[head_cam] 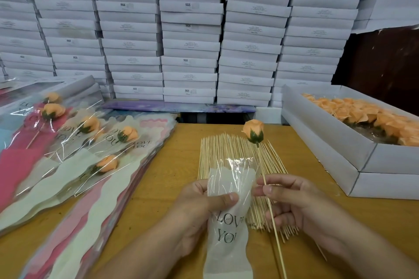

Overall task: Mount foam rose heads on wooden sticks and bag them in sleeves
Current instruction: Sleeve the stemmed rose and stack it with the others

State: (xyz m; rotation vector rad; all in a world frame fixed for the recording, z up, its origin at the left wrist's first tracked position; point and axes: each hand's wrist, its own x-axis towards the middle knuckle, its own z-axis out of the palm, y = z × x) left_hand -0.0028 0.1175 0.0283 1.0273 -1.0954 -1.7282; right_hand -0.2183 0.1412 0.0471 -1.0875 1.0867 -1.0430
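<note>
Nearest me, my left hand (204,206) pinches a clear sleeve (229,210), its open mouth pointing away from me. Just right of the sleeve, my right hand (292,201) has its grip closed on a wooden stick (272,217) running near-to-far almost parallel to it. The foam rose head (254,133) sits beyond the sleeve's mouth, so I judge it must come back to enter.

Both forearms come in from the near edge, bare, angled inward toward the middle. Left hand (204,206): palm turned right, thumb laid flat across the front of the plastic sleeve (229,215), fingers curled behind it, firm grip. Right hand (292,201): just right of the left, thumb and index fingertip pinching the wooden stick (272,213), remaining fingers loosely curled below. The hands are close but not touching.
</note>
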